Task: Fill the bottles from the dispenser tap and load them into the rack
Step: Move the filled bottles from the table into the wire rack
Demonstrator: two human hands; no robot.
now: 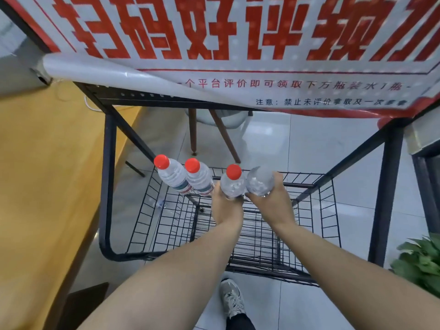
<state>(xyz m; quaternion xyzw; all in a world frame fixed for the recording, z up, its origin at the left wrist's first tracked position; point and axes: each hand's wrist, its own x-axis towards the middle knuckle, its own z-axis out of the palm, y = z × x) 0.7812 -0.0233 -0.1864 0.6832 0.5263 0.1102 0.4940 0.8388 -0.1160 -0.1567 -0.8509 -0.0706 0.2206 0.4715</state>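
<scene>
Two clear bottles with red caps, one at the far left and one beside it, stand at the back left of the black wire rack. My left hand grips a third red-capped bottle next to them. My right hand grips a fourth clear bottle just to its right; no red cap shows on this one. Both held bottles hang over the rack's top basket. No dispenser tap is in view.
A red-and-white banner hangs over the rack's top. A yellow-topped table stands to the left, a chair behind the rack, a green plant at lower right. My shoe is on the tiled floor.
</scene>
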